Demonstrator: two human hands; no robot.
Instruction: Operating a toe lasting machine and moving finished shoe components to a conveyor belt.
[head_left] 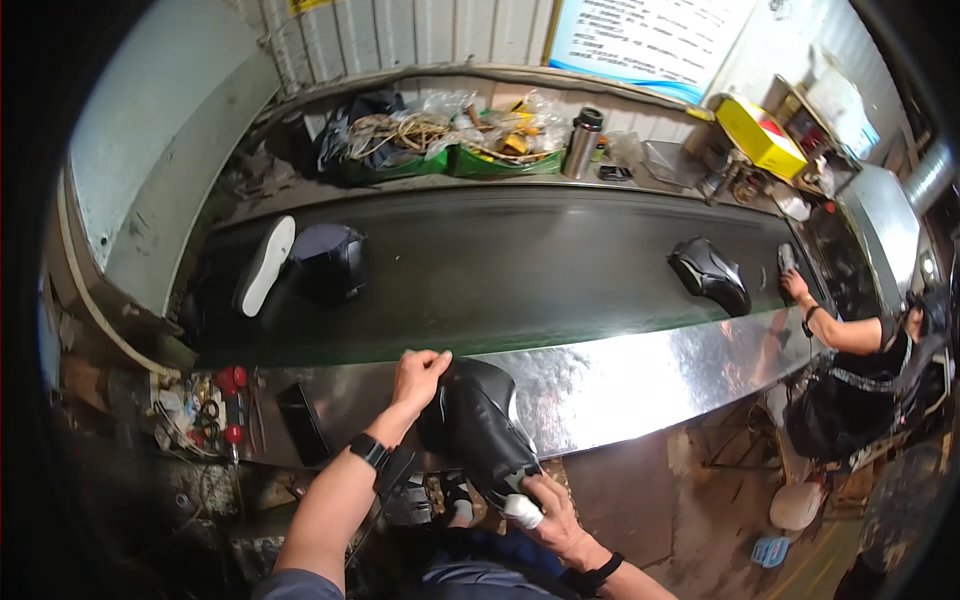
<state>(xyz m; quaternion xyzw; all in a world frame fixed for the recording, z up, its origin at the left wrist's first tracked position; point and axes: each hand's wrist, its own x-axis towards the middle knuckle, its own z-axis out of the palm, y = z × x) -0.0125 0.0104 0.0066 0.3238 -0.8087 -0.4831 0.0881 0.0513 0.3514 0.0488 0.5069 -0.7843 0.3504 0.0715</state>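
A black shoe upper (485,415) with grey trim is tilted between my hands over the near edge of the metal ledge (590,385). My left hand (420,378) is closed on its far end, with thumb and fingers pinched at the rim. At the near end, my right hand (555,520) has its fingers bent around the shoe's tip. A white wrap or piece of cloth (522,511) shows at that hand's thumb; I cannot make out which. Past the ledge, a similar black shoe (710,275) lies on the dark conveyor belt (500,260).
On the belt's left are a white sole (268,265) and another dark shoe (332,260). A phone (302,424) and a red-handled tool (234,410) lie left on the ledge. At far right a co-worker's hand (795,286) touches a grey item. Behind stand green bins (505,163) and a thermos (584,143).
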